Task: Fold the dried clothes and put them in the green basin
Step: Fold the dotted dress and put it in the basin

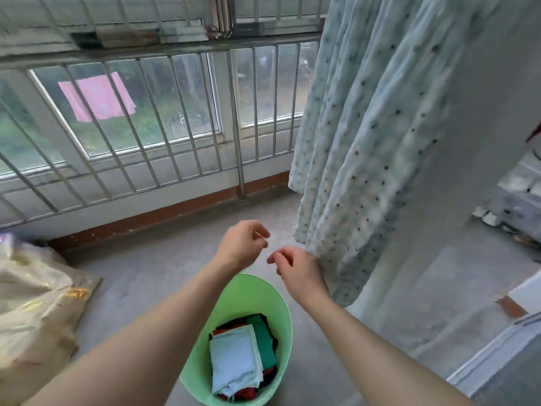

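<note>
Both forearms stretch out low over the floor, bare, reaching forward side by side. Left hand (243,244) is up in front, fingers curled in toward the thumb, and nothing shows between them. Right hand (298,268) sits just beside it, a touch lower, fingers also curled under; its far edge is right against the hanging dotted cloth (380,142), and from where I stand I cannot tell whether it has hold of the fabric or merely brushes it.

Down below the wrists, the green basin (234,288) stands on the concrete floor (146,273), tilted a little in view. Folded clothes are already in it: a pale blue piece (234,358) on top, a green piece (263,338) tucked beside it to the right, bits of red and dark cloth peeking out underneath.

That dotted cloth, pale blue-green, drops in long folds from above the view down the right side, its hem ending near the right hand. Off to the left, a crumpled cream sack (35,303) lies on the floor. Ahead, a metal railing (175,112) fronts the window, and a pink cloth (96,96) hangs outside the glass.
</note>
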The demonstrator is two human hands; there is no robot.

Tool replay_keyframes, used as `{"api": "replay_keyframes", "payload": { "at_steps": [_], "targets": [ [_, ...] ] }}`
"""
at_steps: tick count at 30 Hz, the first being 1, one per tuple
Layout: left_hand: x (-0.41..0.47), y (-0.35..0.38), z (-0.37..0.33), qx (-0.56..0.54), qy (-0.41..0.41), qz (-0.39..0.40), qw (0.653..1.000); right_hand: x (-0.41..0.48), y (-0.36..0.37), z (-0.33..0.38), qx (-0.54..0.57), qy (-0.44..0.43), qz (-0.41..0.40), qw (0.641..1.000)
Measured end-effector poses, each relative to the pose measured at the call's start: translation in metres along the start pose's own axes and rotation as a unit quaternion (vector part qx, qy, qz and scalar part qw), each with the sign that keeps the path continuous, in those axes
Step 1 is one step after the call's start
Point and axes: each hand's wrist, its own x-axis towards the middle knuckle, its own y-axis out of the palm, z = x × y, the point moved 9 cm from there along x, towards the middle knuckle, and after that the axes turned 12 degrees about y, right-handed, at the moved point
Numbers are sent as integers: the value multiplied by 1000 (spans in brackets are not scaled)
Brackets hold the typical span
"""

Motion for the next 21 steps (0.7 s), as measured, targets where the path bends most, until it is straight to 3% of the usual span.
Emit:
{"api": "replay_keyframes", "payload": {
  "at_steps": [12, 21],
  "targets": [
    [-44, -136, -182, -19, 98, -113, 989, -124, -142, 162, 20, -271, -109, 956],
    [-70, -191, -295, -56, 158, -158, 973, -211, -232, 246, 32, -431, -214, 876]
  ]
}}
